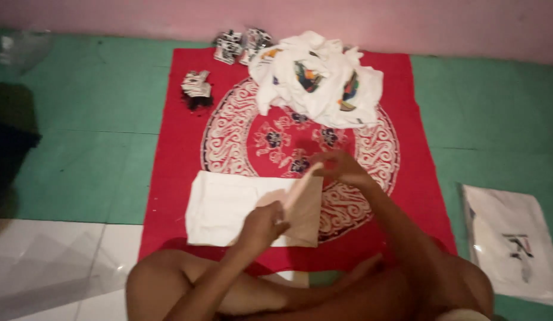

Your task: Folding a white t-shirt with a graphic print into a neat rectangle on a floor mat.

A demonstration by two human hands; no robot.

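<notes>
A folded white cloth (220, 205) lies on the red patterned mat (169, 148) in front of me. My left hand (261, 226) grips the near end of a flat tan cardboard sheet (303, 205) that rests tilted over the cloth's right part. My right hand (342, 168) pinches the sheet's far upper edge. Both hands are blurred by motion. My bare knees show at the bottom of the view.
A heap of white printed shirts (318, 80) sits at the mat's far end. Small black-and-white bundles (196, 86) (240, 44) lie at the far left. A bagged white garment (514, 241) rests on the green floor at right. Clear plastic sheets (44, 267) lie at lower left.
</notes>
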